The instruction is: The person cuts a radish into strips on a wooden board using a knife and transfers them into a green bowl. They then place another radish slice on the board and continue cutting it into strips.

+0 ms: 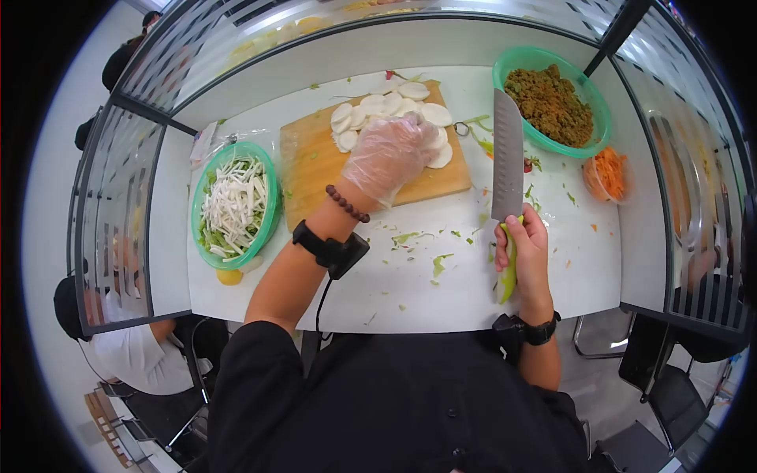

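Observation:
My left hand [394,150], in a clear plastic glove, lies over a spread of round white slices [371,105] on a wooden cutting board [315,177]. Its fingers curl down among the slices, and their tips are mostly hidden. In my right hand [527,252] is a kitchen knife [508,158], its green handle gripped in my fingers. The broad blade points away from me, to the right of the board and apart from it. My right hand appears ungloved.
At left stands a green bowl [274,206] of white shreds and chopped greens, beside a yellow piece [229,277]. A green bowl [505,59] of brown crumbly food and a small container of orange shreds [607,175] are at right. Scraps litter the white table [347,307]; partitions surround it.

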Demonstrator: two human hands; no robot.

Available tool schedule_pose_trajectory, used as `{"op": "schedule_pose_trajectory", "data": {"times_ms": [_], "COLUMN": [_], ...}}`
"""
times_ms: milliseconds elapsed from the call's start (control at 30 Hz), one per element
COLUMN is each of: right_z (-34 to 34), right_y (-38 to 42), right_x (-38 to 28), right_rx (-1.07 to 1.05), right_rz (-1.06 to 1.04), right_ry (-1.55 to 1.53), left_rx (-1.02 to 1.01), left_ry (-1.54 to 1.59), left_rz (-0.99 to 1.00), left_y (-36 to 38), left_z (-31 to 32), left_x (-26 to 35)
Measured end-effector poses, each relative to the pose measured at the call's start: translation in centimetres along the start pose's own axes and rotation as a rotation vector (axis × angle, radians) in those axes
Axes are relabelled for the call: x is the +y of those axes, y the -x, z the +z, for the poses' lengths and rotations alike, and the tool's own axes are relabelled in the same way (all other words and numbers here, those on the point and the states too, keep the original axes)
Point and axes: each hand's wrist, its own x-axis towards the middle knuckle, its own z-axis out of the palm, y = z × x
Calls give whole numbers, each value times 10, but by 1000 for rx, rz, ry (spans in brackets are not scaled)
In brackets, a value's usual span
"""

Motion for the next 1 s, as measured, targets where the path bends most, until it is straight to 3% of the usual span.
{"op": "schedule_pose_trajectory", "data": {"times_ms": [100,200,300,400,500,567,633,733,833,867,933,1000], "right_z": [-1,-1,-2,-4,-3,-3,-2,4,12,13,22,27], "right_y": [-1,-1,-1,-2,-4,-2,-1,1,2,2,7,13], "right_x": [2,2,5,5,6,6,5,5,6,9,5,5], "right_rx": [-20,-26,-28,-16,5,15,5,-39,-85,-99,-130,-131], "right_rz": [1,-11,-20,-17,-21,-13,-9,-6,-19,-21,-41,-290], "right_ry": [2,34,53,33,42,71,128,243,349,396,478,758], "left_rx": [36,246,74,45,330,498,347,6,162,109,181,163], "left_ry": [16,-4,-103,-243,-107,298,500,557,212,221,187,158], "left_rz": [15,-7,77,66,24,-152,-539,-740,-621,-595,-363,-242], "left_y": [-5,-23,-40,-44,-37,-13,26,86,113,111,107,101], "left_z": [-1,3,24,16,-3,-40,-53,-33,-29,-33,-16,-9], "left_x": [-4,-3,-22,-16,-25,-14,-20,-42,-36,-35,-40,-35]}}
